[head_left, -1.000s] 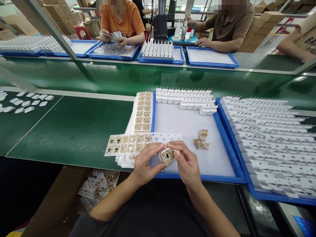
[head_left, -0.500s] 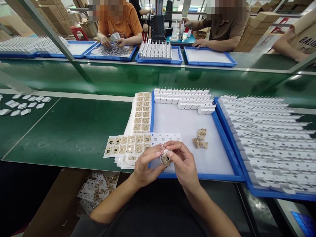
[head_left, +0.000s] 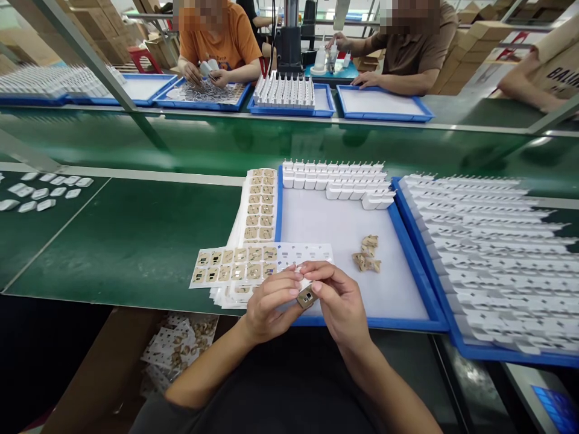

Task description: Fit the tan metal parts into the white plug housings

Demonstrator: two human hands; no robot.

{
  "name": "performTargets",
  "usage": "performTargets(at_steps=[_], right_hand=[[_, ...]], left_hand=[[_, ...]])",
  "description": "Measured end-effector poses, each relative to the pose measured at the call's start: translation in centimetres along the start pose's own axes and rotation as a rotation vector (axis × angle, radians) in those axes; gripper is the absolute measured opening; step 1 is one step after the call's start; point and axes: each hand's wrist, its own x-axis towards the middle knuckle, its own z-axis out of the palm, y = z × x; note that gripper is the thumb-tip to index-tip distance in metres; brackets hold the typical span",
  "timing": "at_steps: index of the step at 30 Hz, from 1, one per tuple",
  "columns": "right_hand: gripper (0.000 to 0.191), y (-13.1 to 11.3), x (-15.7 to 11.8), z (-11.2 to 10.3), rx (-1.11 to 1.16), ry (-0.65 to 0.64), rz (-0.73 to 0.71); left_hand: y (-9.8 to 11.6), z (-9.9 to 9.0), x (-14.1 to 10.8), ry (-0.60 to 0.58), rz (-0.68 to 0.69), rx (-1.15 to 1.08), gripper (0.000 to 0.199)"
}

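Between my two hands is a white charger plug (head_left: 306, 295), its port end turned toward me and covered by a tan sticker with dark cut-outs. My left hand (head_left: 274, 303) grips it from the left, fingers curled over the top. From the right, my right hand (head_left: 340, 301) holds it too, with the thumb against the sticker's edge. Just behind my hands lies a sheet of tan stickers (head_left: 230, 265), its right part peeled bare. It rests on a stack of similar sheets (head_left: 260, 205) and overlaps the blue-rimmed tray (head_left: 434, 307).
Rows of white plugs (head_left: 335, 178) and crumpled tan scraps (head_left: 367, 254) sit in the tray. A fuller tray of plugs (head_left: 502, 259) adjoins it on the right. White pieces (head_left: 43, 191) lie far left. Below, a carton (head_left: 90, 367) holds waste sheets. People work across the bench.
The plug has tilted slightly in my hands, showing more of its white top. My right hand has shifted a little right and down.
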Motion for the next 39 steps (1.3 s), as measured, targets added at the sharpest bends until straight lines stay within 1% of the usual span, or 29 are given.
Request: performTargets(at_steps=[2,4,7,9,11,16,18,21,22,24,26,29,33,35,37,39], right_hand=[[0.021,0.0,-0.2,0.0,-0.027,-0.015,0.001],[0.026,0.0,-0.5,0.1,-0.062,0.000,-0.036],[0.037,0.0,-1.1,0.4,-0.198,0.017,-0.186],[0.037,0.0,-1.2,0.5,-0.323,-0.012,-0.271],[0.034,0.0,-1.2,0.4,-0.390,-0.025,-0.306],[0.028,0.5,-1.0,0.4,-0.388,0.041,-0.316],[0.033,0.7,-1.1,0.4,-0.398,0.053,-0.332],[0.047,0.8,-1.0,0.3,-0.463,0.024,-0.416],[0.049,0.8,-0.9,0.2,-0.496,0.001,-0.450],[0.044,0.6,-0.7,0.0,-0.534,-0.026,-0.490],[0.036,0.5,-0.5,0.0,-0.509,-0.006,-0.473],[0.027,0.7,-0.6,0.1,-0.419,0.052,-0.411],[0.023,0.9,-0.9,0.5,-0.353,0.085,-0.376],[0.021,0.5,-0.7,0.4,-0.339,0.070,-0.284],[0.019,-0.2,-0.3,0.2,-0.347,0.028,-0.189],[0.015,-1.2,0.2,-0.2,-0.404,-0.031,-0.177]], left_hand=[[0.0,0.0,0.0,0.021,-0.018,-0.035,0.051],[0.0,-0.1,0.0,0.038,-0.038,-0.058,0.054],[0.0,-0.1,0.2,0.049,-0.053,-0.062,0.059],[0.0,0.0,0.3,0.056,-0.057,-0.051,0.059],[0.1,0.1,0.4,0.066,-0.054,-0.035,0.057],[0.2,0.3,0.3,0.068,-0.035,-0.024,0.054],[0.1,0.2,0.3,0.065,-0.043,-0.035,0.056],[0.0,0.0,0.4,0.046,-0.055,-0.049,0.060],[0.0,0.0,0.4,0.036,-0.051,-0.052,0.061],[0.0,-0.1,0.5,0.018,-0.030,-0.054,0.061],[0.2,0.0,0.6,0.017,-0.011,-0.056,0.059],[0.5,0.4,0.7,0.051,-0.032,-0.056,0.056],[0.6,0.6,0.7,0.106,-0.053,-0.053,0.058],[0.4,0.5,0.7,0.101,-0.043,-0.042,0.060],[0.2,0.3,0.7,0.070,-0.016,-0.032,0.060],[0.1,0.1,0.7,0.042,0.007,-0.031,0.057]])
